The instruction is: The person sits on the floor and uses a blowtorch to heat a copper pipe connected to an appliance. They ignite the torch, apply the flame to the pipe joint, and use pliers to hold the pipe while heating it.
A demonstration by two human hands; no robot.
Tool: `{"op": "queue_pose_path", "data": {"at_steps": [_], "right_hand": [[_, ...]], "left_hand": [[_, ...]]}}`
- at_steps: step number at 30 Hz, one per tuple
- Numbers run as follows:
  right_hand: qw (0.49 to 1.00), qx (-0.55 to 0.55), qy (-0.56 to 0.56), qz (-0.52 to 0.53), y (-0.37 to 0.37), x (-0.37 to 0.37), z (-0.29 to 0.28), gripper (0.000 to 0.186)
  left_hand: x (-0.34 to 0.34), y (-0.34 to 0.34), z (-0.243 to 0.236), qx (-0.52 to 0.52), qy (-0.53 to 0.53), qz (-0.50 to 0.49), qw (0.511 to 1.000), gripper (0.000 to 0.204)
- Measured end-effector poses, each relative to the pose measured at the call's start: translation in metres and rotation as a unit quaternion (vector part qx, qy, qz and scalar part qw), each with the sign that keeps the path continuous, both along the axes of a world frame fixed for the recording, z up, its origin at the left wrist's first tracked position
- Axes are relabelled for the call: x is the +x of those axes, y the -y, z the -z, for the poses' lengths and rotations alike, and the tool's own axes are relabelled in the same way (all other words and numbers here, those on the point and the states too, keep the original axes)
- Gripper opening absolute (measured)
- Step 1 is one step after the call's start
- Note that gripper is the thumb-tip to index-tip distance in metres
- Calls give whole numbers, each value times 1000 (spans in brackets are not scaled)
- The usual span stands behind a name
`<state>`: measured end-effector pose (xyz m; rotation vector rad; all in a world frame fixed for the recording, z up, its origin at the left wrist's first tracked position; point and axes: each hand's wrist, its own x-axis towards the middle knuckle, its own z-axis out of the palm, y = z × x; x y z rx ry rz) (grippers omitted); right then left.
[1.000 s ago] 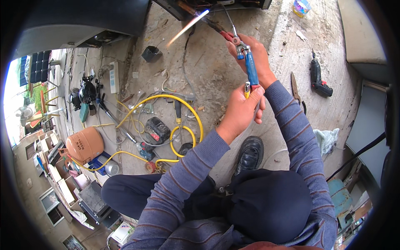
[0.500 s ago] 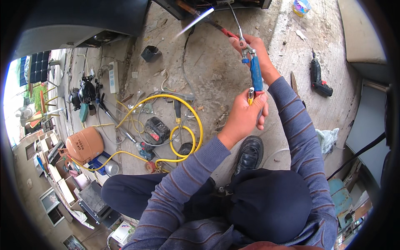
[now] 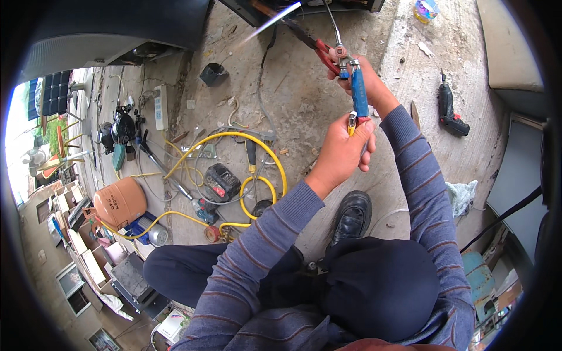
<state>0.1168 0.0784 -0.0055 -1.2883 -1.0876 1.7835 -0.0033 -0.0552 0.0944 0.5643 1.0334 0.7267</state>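
Torch [image 3: 359, 93] hung beyond the shoe [image 3: 352, 215], wrapped at its lower end by the left hand [image 3: 339, 153], which I judged kept that hand away from the flame [image 3: 271, 24], farther beyond the shoe and leftward. What looked like a yellow lighter [image 3: 352, 123] was tucked in that grip. The right hand [image 3: 369, 82], also beyond the shoe, was clamped on red-handled pliers [image 3: 321, 47], likely for reach near heat. From afar I saw yellow hose [image 3: 234, 134] looped left of the shoe.

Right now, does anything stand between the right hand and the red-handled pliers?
Nothing visible does: the right hand holds the red-handled pliers. The blue-handled torch, gripped by the left hand, crosses in front of the right hand in this view, hiding part of it.
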Motion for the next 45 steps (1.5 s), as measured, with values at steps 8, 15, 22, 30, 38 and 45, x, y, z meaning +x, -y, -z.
{"op": "queue_pose_path", "data": {"at_steps": [8, 15, 22, 30, 38, 45], "right_hand": [[969, 76, 236, 3, 20, -6, -28, 26], [924, 151, 345, 68, 69, 24, -3, 33], [763, 245, 580, 144, 129, 84, 22, 38], [878, 164, 343, 291, 154, 102, 0, 45], [941, -86, -141, 296, 171, 85, -68, 39], [929, -92, -108, 342, 180, 76, -80, 32]], "left_hand": [[2, 4, 4, -9, 5, -4, 1000, 20], [13, 18, -1, -25, 9, 31, 999, 19], [41, 35, -2, -39, -4, 112, 993, 17], [54, 44, 6, -2, -42, 170, 985, 15], [60, 54, 14, 95, -105, 199, 970, 13], [61, 65, 17, 105, -123, 241, 957, 14]]}}
